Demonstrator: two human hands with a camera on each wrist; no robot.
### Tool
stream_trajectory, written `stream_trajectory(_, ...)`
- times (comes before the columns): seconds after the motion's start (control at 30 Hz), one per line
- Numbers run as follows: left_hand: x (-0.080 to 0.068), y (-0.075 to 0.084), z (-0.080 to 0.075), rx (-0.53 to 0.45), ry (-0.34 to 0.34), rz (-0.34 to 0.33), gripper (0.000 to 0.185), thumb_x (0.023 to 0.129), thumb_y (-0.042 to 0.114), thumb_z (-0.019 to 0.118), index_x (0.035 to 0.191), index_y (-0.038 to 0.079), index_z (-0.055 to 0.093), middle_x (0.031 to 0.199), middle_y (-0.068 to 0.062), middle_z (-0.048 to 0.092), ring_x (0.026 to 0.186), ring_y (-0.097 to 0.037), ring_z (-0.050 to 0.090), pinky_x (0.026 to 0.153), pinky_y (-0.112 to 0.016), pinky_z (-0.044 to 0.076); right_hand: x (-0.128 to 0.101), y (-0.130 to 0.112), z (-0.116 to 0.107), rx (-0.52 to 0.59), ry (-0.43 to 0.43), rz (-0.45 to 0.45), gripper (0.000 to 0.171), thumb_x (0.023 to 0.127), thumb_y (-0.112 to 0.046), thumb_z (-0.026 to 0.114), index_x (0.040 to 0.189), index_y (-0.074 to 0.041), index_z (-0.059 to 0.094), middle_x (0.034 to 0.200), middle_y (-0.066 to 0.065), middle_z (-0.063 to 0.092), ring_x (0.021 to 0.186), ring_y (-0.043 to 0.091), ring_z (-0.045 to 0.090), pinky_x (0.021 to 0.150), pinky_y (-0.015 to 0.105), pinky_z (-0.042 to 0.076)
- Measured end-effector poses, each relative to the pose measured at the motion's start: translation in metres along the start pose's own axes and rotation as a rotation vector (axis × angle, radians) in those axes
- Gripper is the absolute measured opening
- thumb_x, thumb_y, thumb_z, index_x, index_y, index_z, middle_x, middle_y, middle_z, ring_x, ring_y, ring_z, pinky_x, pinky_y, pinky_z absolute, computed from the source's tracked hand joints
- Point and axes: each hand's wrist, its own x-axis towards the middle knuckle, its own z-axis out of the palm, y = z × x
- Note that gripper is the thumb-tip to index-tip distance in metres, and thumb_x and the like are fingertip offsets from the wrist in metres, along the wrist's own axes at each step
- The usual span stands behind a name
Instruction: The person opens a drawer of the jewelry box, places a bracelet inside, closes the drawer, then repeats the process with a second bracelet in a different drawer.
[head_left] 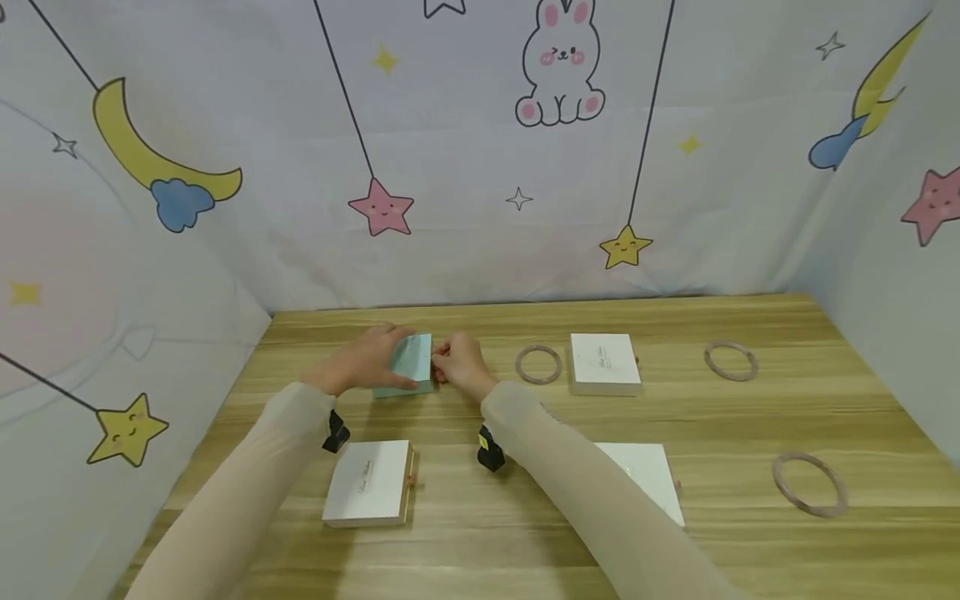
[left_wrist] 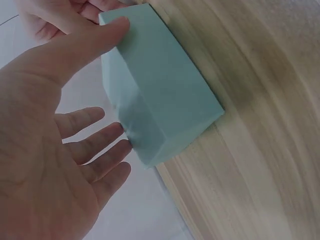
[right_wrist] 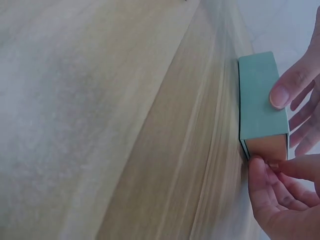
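Note:
A mint-green drawer-style box [head_left: 412,360] lies on the wooden table at the back left. My left hand [head_left: 367,360] holds it from its left side. In the left wrist view the thumb [left_wrist: 112,36] presses one face, while the other fingers reach along the opposite edge. At the box's right end my right hand [head_left: 462,367] pinches a small pull tab between thumb and index finger. The right wrist view shows the tan drawer end [right_wrist: 267,146] inside the green sleeve, looking flush with it. The pinching fingertips mostly hide the tab.
White boxes stand at near left [head_left: 371,483], back right of centre [head_left: 606,364] and near right [head_left: 648,475], the last partly behind my right sleeve. Greyish rings lie beside them: one back centre [head_left: 538,365], one back right [head_left: 731,361], one near right [head_left: 810,485]. A curtain hangs behind.

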Motion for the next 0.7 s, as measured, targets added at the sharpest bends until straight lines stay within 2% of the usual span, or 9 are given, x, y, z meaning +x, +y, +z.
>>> stream_trajectory(0.2,0.007,-0.001,0.002,0.001,-0.014,0.008,0.096,0.076,0.04,0.086,0.147,-0.006,0.04,0.138,-0.029,0.047,0.118,-0.041,0.05,0.094,-0.053,0.045,0.003,0.002,0.003,-0.013,0.02,0.008,0.009,0.094,0.008,0.061,0.088,0.01,0.068,0.073,0.019,0.067,0.058,0.027,0.065,0.054,0.028,0.055)
stream_trajectory(0.37,0.011,0.004,0.003,0.011,-0.032,0.015,0.097,0.074,0.037,0.089,0.146,-0.007,0.042,0.138,-0.028,0.048,0.117,-0.039,0.05,0.094,-0.051,0.045,0.005,0.005,0.004,0.01,0.019,-0.004,0.008,0.092,0.01,0.062,0.085,0.011,0.067,0.067,0.013,0.064,0.051,0.016,0.058,0.052,0.027,0.054)
stream_trajectory(0.7,0.016,0.003,0.002,0.003,-0.043,-0.009,0.101,0.069,0.037,0.092,0.147,-0.003,0.043,0.138,-0.026,0.048,0.114,-0.037,0.051,0.09,-0.05,0.048,0.007,0.006,0.003,-0.013,0.03,-0.037,0.012,0.088,0.013,0.063,0.078,0.008,0.063,0.061,0.009,0.059,0.049,0.015,0.056,0.045,0.02,0.048)
